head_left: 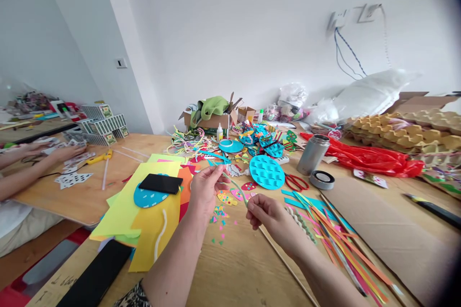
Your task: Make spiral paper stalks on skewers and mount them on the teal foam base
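If either hold loosened, the thin, pale-green, cord-like strand (238,186) could slip and drop among the small multicoloured paper scraps (219,210). The left hand (206,188) pinches its far, left part between thumb and fingers; the right hand (265,212), nearer, pinches the other part, fingers curled. Between them, it spans the gap above the pale wooden table (234,264).

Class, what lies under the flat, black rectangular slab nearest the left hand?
A round, light-blue disc with pale dashes shows beneath the black slab; yellow paper sheets lie under the disc. The parts that the slab covers cannot be seen.
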The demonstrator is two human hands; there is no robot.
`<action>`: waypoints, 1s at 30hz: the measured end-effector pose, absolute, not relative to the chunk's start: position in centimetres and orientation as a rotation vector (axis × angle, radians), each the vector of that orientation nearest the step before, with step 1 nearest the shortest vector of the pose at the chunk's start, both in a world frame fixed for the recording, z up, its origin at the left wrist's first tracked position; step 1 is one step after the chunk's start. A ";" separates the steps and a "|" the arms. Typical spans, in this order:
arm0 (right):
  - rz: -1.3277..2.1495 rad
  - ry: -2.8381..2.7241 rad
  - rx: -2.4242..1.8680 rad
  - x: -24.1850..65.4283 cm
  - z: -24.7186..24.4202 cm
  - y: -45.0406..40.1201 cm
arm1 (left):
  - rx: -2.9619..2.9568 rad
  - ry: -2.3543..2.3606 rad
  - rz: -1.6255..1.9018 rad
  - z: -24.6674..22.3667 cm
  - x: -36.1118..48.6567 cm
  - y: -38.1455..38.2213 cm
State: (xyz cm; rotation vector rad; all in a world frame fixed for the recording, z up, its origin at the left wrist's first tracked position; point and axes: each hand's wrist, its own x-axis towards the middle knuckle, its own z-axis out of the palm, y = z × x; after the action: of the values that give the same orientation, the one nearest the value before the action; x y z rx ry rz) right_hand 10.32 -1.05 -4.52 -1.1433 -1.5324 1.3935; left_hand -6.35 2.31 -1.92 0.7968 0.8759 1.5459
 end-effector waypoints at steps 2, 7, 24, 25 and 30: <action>1.405 -1.536 -1.143 10.3 -4.7 -1.0 | 0.795 0.848 1.542 -1.9 -6.3 2.3; 1.404 -1.560 -1.143 10.2 -4.9 -0.9 | 0.807 0.803 1.532 -2.0 -5.8 2.0; 1.200 -1.607 -1.226 11.2 -5.4 0.0 | 0.791 0.809 1.579 -1.9 -6.8 2.3; 1.168 -1.627 -1.223 11.3 -5.3 -0.1 | 0.789 0.805 1.583 -1.8 -6.8 2.3; 1.036 -1.730 -1.186 11.4 -4.9 -0.4 | 0.734 0.815 1.614 -1.7 -7.3 2.4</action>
State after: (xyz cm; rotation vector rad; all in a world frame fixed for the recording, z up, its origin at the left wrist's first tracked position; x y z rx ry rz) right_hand 11.38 -0.37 -4.87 -1.1859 -1.7298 1.0358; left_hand -7.33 2.36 -1.68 0.7340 0.8155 1.6142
